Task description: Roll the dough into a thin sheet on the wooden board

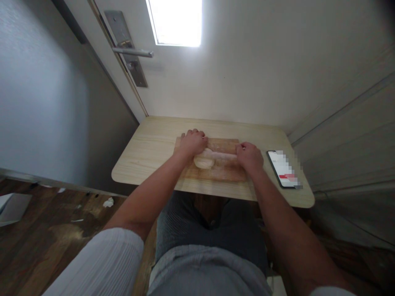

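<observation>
A pale, flattened round of dough (203,161) lies on a wooden board (228,174). Across the dough's far edge runs a light-coloured rolling pin (224,156), roughly level from left to right. My right hand (250,158) is closed around the pin's right end. On the other side, my left hand (194,142) curls over the pin's left end, above the dough's upper left; its fingers partly hide that end.
The board rests on a small light wood table (148,152) with rounded corners. A phone (282,169) with a lit screen lies to the right. Behind stands a door with a metal handle (134,52). Paper scraps (108,202) lie on the floor at left.
</observation>
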